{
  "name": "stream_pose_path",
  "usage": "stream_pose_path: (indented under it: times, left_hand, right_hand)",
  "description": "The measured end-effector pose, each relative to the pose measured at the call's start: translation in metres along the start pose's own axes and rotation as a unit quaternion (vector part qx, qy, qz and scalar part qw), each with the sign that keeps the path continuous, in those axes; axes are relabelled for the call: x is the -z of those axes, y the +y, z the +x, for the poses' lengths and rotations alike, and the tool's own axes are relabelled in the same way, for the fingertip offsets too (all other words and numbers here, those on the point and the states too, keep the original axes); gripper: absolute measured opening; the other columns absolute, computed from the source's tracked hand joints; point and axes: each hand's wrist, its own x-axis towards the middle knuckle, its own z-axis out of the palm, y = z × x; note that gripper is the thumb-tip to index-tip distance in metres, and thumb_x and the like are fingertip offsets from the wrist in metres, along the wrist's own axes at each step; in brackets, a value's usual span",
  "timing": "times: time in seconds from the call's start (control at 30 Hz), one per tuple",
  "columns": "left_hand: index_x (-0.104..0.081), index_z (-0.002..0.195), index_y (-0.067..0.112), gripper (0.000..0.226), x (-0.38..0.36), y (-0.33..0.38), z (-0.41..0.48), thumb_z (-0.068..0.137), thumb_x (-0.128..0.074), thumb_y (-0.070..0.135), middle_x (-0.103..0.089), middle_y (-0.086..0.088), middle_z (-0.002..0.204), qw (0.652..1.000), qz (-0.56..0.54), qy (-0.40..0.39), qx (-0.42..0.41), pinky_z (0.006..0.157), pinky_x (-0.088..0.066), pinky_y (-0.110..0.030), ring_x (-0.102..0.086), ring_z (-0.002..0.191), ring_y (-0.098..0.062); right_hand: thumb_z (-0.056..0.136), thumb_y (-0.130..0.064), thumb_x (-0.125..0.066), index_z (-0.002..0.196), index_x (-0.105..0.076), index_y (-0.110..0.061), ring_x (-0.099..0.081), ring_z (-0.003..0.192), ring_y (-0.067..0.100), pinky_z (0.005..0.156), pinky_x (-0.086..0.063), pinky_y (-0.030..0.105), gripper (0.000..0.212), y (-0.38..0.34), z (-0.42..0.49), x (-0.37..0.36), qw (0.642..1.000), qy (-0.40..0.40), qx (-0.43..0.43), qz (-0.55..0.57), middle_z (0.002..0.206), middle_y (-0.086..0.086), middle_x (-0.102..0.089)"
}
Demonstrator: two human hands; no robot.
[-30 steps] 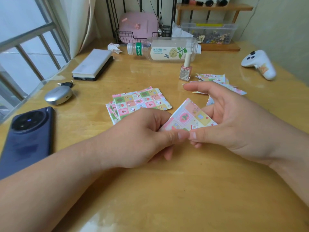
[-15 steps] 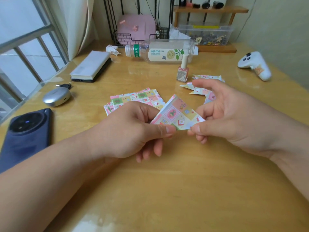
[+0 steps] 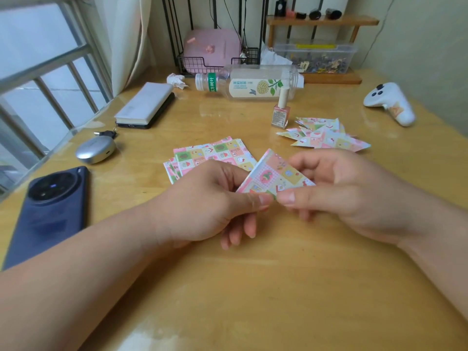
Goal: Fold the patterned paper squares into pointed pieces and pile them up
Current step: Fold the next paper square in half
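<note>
A patterned paper folded into a triangle [image 3: 274,174] is held above the wooden table, its point facing away from me. My left hand [image 3: 210,201] pinches its lower left edge with the thumb on top. My right hand [image 3: 339,191] pinches the lower right edge, thumb tip almost touching the left thumb. Behind my left hand lies a fanned stack of flat patterned squares [image 3: 215,154]. A pile of folded pointed pieces [image 3: 324,135] lies on the table to the back right.
A dark phone [image 3: 49,209] and a silver earbud case [image 3: 96,149] lie at the left. Further back are a notebook [image 3: 147,103], a bottle lying on its side [image 3: 250,83], a nail polish bottle [image 3: 281,111] and a white controller [image 3: 390,102].
The triangle has been lifted slightly off the table and my right fingers have curled in behind it. Both thumbs have met again at its lower edge.
</note>
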Motion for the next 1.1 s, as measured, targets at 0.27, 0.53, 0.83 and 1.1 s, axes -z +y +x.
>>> stream_pose_path:
  times: [0.27, 0.53, 0.83, 1.1]
  left_hand:
    - [-0.071, 0.084, -0.002, 0.015, -0.003, 0.001, -0.001, 0.093, -0.067, 0.009, -0.072, -0.016, 0.068, 1.0, 0.001, 0.016, -0.006, 0.041, -0.047, -0.025, -0.055, 0.041, -0.022]
    - [-0.062, 0.081, -0.018, 0.017, 0.001, 0.002, -0.002, 0.086, -0.057, -0.003, -0.068, -0.015, 0.058, 0.998, 0.005, 0.055, 0.003, 0.04, -0.048, -0.026, -0.058, 0.039, -0.02]
    - [-0.065, 0.066, -0.007, 0.013, 0.028, 0.008, 0.001, 0.077, -0.064, 0.001, -0.066, -0.025, 0.06, 0.987, -0.035, 0.156, -0.022, 0.042, -0.049, -0.031, -0.057, 0.042, -0.031]
    - [-0.071, 0.076, 0.005, 0.031, 0.002, -0.006, 0.002, 0.082, -0.075, 0.035, -0.059, -0.022, 0.061, 0.998, 0.009, 0.035, -0.056, 0.055, -0.042, -0.035, -0.051, 0.053, -0.023]
  right_hand:
    - [0.087, -0.012, -0.071, 0.066, -0.073, -0.02, -0.05, 0.051, 0.013, 0.046, -0.043, 0.022, 0.022, -0.001, 0.002, -0.002, 1.0, 0.023, -0.002, -0.014, 0.061, 0.006, -0.064]
    - [0.07, -0.025, -0.078, 0.068, -0.077, -0.022, -0.049, 0.051, 0.015, 0.044, -0.039, 0.02, 0.004, 0.0, 0.001, 0.008, 1.0, 0.001, -0.018, 0.025, 0.061, 0.008, -0.061]
    - [0.066, -0.011, -0.085, 0.066, -0.075, -0.014, -0.044, 0.05, 0.015, 0.041, -0.035, 0.02, 0.01, 0.0, -0.002, 0.034, 0.998, 0.021, -0.043, 0.034, 0.058, 0.009, -0.055]
    - [0.084, -0.014, -0.078, 0.064, -0.066, -0.016, -0.042, 0.048, 0.015, 0.048, -0.036, 0.024, 0.023, 0.0, -0.004, 0.011, 0.998, -0.05, -0.045, 0.008, 0.056, 0.005, -0.052]
